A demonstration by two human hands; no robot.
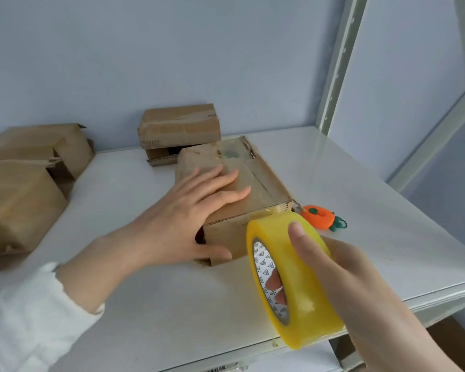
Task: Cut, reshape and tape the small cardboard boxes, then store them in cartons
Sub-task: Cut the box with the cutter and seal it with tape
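A small brown cardboard box (263, 183) stands in the middle of the white table (145, 304). My left hand (188, 213) lies flat on its top with straight fingers, the thumb against the near side. My right hand (357, 280) grips a big roll of yellow clear tape (301, 280), thumb on the outer band and fingers through the core. The roll touches the box's near right corner.
An orange carrot-shaped cutter (322, 217) lies right of the box. Two stacked small boxes (179, 130) sit behind it by the wall. Larger open cartons (24, 183) stand at the left. A white metal shelf post (338, 63) rises at the right.
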